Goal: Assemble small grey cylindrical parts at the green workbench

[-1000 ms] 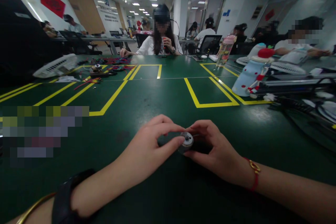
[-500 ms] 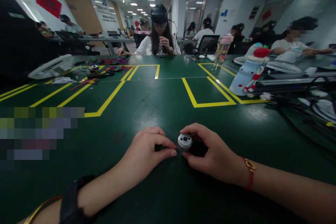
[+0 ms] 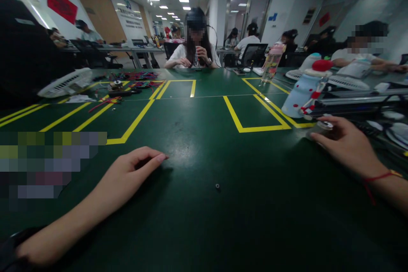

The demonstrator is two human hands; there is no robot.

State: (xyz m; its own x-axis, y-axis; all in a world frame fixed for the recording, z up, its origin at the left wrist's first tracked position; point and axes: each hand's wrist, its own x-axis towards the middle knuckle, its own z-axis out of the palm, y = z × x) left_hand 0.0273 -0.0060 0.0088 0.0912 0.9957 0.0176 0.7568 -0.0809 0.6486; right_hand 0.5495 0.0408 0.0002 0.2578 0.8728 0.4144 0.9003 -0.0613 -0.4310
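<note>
My right hand (image 3: 349, 146) is out at the right, thumb and fingers around a small silver cylindrical motor (image 3: 324, 125) beside the dark cables. My left hand (image 3: 135, 165) is over the table at left of centre, thumb and fingertips pressed together. Whether something tiny sits in that pinch is hidden. On the green table (image 3: 191, 229), between the two hands and nearer to me, lies a tiny dark ring-shaped part (image 3: 217, 186) with a lighter centre.
Yellow tape (image 3: 264, 128) marks boxes on the table. A blue bottle (image 3: 296, 95) with a red top and black cables (image 3: 369, 129) stand and lie at right. Wires (image 3: 143, 76) and a white fan (image 3: 66, 83) are at far left. A person (image 3: 194, 51) sits opposite.
My right hand has carried the motor from the centre to the far right. My left hand has drawn back leftwards. The tiny ring-shaped part now shows on the table.
</note>
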